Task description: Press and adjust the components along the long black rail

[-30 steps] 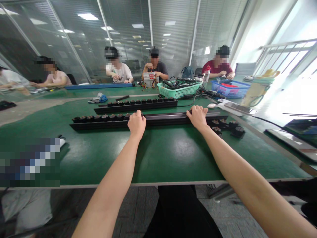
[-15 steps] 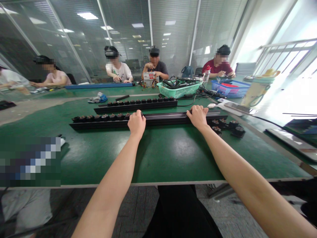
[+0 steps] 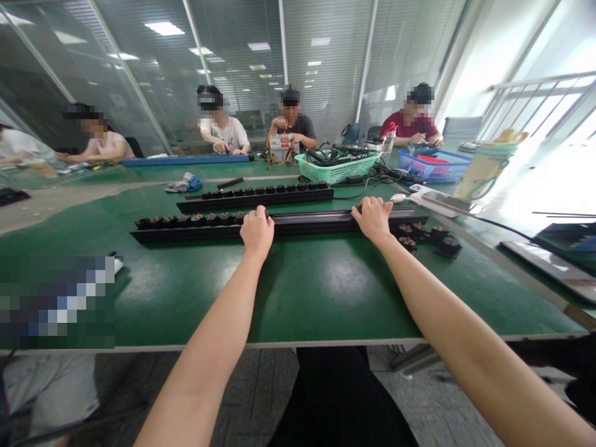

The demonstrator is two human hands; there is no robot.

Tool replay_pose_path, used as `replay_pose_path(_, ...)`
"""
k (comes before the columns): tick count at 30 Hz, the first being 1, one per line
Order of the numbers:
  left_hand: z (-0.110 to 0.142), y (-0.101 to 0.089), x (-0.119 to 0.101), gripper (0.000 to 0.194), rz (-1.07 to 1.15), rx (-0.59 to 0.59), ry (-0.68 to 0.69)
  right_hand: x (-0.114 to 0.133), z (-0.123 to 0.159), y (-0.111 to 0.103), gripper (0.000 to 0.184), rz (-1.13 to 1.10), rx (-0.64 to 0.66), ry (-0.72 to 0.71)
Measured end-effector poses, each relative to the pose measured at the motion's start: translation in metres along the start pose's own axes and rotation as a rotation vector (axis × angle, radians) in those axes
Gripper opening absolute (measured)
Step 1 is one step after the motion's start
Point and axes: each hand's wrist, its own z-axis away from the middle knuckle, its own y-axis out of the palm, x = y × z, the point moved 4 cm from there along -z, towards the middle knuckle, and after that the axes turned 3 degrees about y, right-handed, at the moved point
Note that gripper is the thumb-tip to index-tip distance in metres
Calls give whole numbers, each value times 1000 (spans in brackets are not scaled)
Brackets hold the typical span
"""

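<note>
An uneven push — left hand (image 3: pixel 256 233) clamped on the black rail (image 3: pixel 316 218), right hand (image 3: pixel 371 219) pressed down well apart — could shake its dark fittings (image 3: pixel 186 219) loose.

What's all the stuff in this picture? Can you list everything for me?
Table: one, green, under the hands.
Long bars: two, black, side by side on the table.
Small round parts: many, black, on the bars and beside the nearer one.
Green basket: one, green, farther along the table.
Blue basket: one, blue, far right.
Bottle: one, clear, near the blue basket.
People: at least four, sitting beyond the table.
Left hand: one, on the nearer bar.
Right hand: one, on the nearer bar.
</note>
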Motion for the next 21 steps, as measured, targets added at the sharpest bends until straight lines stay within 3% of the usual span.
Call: replay_pose_path(21,1,-2,-1,35,-3,6,-2,-2,0,2,27,-9,-22,4)
